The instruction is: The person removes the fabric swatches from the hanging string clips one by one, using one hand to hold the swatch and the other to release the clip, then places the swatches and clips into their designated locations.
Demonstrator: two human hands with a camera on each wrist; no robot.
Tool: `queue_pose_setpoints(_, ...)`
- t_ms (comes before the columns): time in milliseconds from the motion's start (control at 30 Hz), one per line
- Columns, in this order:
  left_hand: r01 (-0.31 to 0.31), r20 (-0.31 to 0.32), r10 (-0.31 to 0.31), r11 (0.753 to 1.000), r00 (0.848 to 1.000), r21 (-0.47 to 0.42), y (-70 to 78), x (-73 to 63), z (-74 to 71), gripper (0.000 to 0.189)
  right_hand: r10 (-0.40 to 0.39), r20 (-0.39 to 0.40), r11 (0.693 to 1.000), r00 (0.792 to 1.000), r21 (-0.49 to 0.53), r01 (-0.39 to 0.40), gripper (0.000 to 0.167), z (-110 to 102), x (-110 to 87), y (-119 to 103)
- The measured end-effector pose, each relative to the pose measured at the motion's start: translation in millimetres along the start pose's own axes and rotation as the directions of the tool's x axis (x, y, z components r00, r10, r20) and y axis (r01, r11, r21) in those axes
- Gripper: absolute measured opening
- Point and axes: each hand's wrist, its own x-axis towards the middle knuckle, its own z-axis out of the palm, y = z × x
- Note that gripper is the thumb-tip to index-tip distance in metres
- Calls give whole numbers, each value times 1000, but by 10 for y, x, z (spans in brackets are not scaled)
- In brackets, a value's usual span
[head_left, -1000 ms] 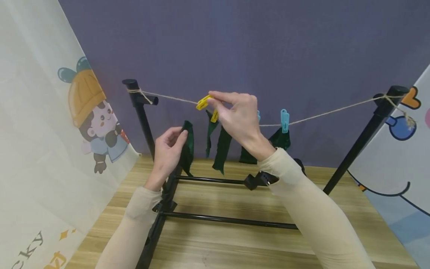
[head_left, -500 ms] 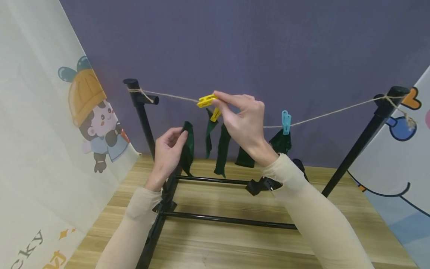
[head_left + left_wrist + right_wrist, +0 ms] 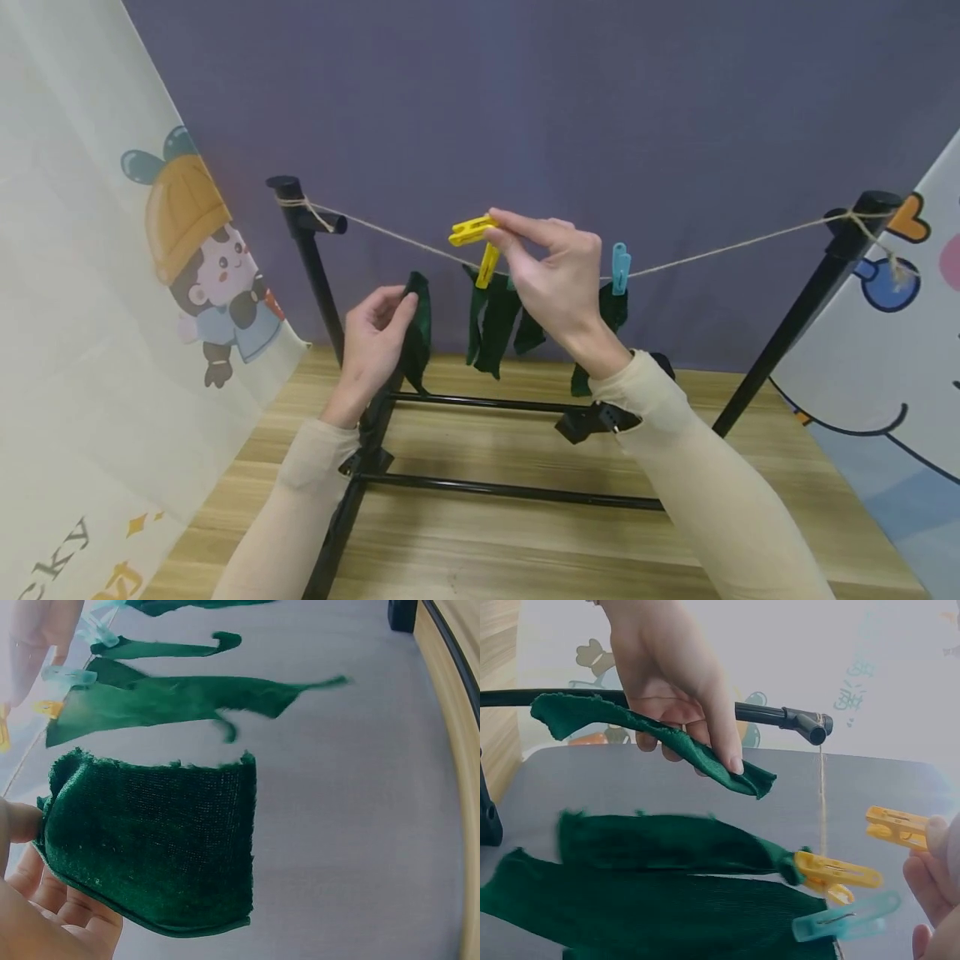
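In the head view, the left hand (image 3: 375, 333) pinches a piece of green cloth (image 3: 418, 333), which hangs apart from the cord (image 3: 397, 238) and lower than it. The right hand (image 3: 557, 271) pinches a yellow clip (image 3: 471, 231), its free end pointing left above the cord. A second yellow clip (image 3: 487, 267) and a blue clip (image 3: 621, 268) sit on the cord with green strips (image 3: 498, 333) hanging over the desk (image 3: 525, 554).

In the left wrist view, the thumb lies on the cloth's edge, fingers behind. With so little gripped, I'd worry about it slipping or ending up crooked.

In the right wrist view, the held clip stands clear of both cord and cloth; I can't tell whether its mouth is squeezed apart. The slack cord could sway, so the clip might bite cord alone and miss the cloth, or the knuckles might knock the neighbouring clips.

Against half a second ago, when that clip seemed to be drawing the cord up, the cord now sags below it, the strips have swung and the blue clip sits further left; the left hand has hardly moved.
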Motion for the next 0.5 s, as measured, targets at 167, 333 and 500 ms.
queue_pose_setpoints(167, 2, -1, -2, 1000, 1000, 9, -14, -10, 10, 24, 11, 14, 1000, 1000, 18, -11, 23, -38, -27, -20)
queue_pose_setpoints(333, 10, 6, -10, 1000, 1000, 16, -22, -18, 21, 25, 25, 27, 1000, 999, 10, -25, 24, -90, -59, -55)
queue_pose_setpoints(500, 14, 9, -14, 1000, 1000, 25, -25, -26, 33, 25, 36, 47, 999, 998, 23, -37, 25, -153, -83, -80)
